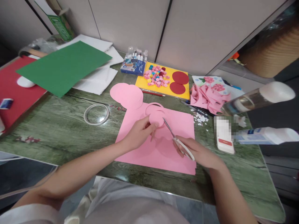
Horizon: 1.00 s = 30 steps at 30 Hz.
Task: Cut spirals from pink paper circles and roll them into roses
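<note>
My left hand (145,131) pinches a small round piece of pink paper (156,119). Around the handles of a pair of scissors (174,135) my right hand (196,150) is closed, and the blade tips meet the right edge of the pink piece. A thin curved strip of pink paper (153,105) shows just beyond it. Beneath both hands lie large pink sheets (140,155). Pink paper circles (127,95) overlap one another at the upper left of these sheets.
A tape roll (85,116) lies left of the sheets. Behind are a marker box (133,68) and a yellow sheet (169,87) bearing pompoms and red circles. Pink scraps (205,98), a phone (225,146) and bottles (263,136) stand right. A green sheet (67,65) lies left.
</note>
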Tool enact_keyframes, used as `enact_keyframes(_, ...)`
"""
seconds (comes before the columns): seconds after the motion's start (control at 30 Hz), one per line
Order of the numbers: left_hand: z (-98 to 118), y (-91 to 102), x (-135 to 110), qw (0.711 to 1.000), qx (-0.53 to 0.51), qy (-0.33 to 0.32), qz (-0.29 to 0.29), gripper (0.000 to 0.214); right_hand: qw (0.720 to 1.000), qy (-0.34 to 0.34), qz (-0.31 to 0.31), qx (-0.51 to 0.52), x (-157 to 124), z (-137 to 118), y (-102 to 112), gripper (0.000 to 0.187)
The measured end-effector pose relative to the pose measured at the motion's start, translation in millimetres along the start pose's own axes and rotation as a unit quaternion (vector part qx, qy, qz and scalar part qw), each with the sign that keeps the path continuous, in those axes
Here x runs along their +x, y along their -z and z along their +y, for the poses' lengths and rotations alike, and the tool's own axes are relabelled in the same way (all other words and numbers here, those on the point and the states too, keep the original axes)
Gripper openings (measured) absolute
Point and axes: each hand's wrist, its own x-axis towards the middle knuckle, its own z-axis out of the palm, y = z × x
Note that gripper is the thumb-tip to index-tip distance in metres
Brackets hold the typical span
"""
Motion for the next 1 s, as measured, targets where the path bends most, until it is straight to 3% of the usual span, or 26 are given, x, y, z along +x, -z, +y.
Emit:
enact_keyframes(0.4,-1.9,0.2,-2.2,0.995,0.101,-0.011,-0.021,0.022,1.0,-0.003,-0.004,-0.006,-0.3,-4.6,-0.5,0.031)
enact_keyframes(1.0,1.3,-0.2,-1.7,1.0,0.022,-0.02,-0.008,0.02,1.0,0.005,0.005,0.02,0.2,-2.7,-3.0,0.033)
